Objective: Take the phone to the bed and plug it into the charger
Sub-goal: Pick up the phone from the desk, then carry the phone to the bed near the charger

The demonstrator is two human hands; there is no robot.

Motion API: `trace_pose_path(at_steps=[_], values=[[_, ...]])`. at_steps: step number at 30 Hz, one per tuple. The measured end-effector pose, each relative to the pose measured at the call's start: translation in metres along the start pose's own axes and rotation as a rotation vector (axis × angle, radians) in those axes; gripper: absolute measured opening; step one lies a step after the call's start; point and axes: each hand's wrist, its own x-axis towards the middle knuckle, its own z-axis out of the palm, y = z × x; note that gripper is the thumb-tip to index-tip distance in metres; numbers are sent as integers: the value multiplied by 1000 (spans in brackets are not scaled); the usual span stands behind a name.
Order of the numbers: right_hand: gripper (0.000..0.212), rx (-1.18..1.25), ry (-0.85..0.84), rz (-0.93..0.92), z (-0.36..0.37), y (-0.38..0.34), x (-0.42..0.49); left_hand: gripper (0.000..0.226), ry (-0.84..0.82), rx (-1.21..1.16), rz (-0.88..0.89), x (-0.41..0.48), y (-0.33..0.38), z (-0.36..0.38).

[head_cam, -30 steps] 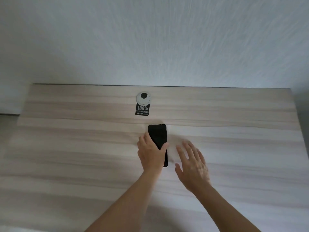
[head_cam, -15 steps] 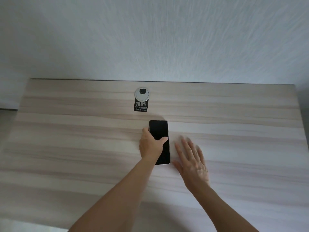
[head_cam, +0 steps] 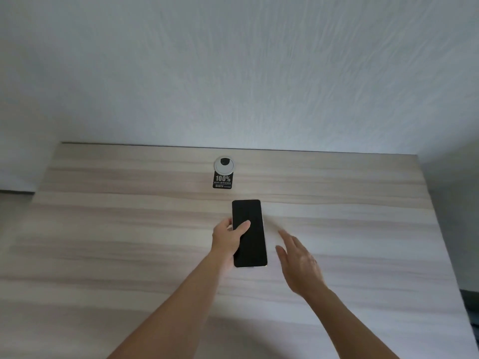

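Observation:
A black phone (head_cam: 249,237) with a dark screen is held over the middle of a light wooden desk (head_cam: 129,242). My left hand (head_cam: 228,242) grips it from the left side, thumb across the screen and fingers behind it. My right hand (head_cam: 298,263) hovers just right of the phone, fingers apart and holding nothing. No bed and no charger are in view.
A round grey cable grommet (head_cam: 224,165) sits near the desk's back edge, with a black "100%" sticker (head_cam: 222,181) just in front of it. A white textured wall (head_cam: 233,73) rises behind the desk. Floor shows at the far left and right edges.
My left hand has closed around the phone and raised it off the desk. My right hand has lifted from the surface and drifted slightly right.

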Motion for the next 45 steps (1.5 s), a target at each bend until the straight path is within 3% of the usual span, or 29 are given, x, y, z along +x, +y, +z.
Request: trace_pose_path(at_steps=[7,12,24,29,38,45], values=[[42,484,92,44,-27,-53,-52,25,-146,-22,132,-52,18,-16],[24,696,101,24,-27,-85,-89,26,-211,-66,203,-87,23,-31],[24,769,197,37,14,-128,-151,22,-304,-9,288,-123,-2,-78],[23,809,200,48,29,-141,-171,19,-308,161,454,-129,-16,-95],[25,800,151,-18,33,-158,-176,18,-186,77,452,-141,-25,-119],[27,762,-31,-174,32,-168,-162,14,71,-70,425,-158,-32,-142]])
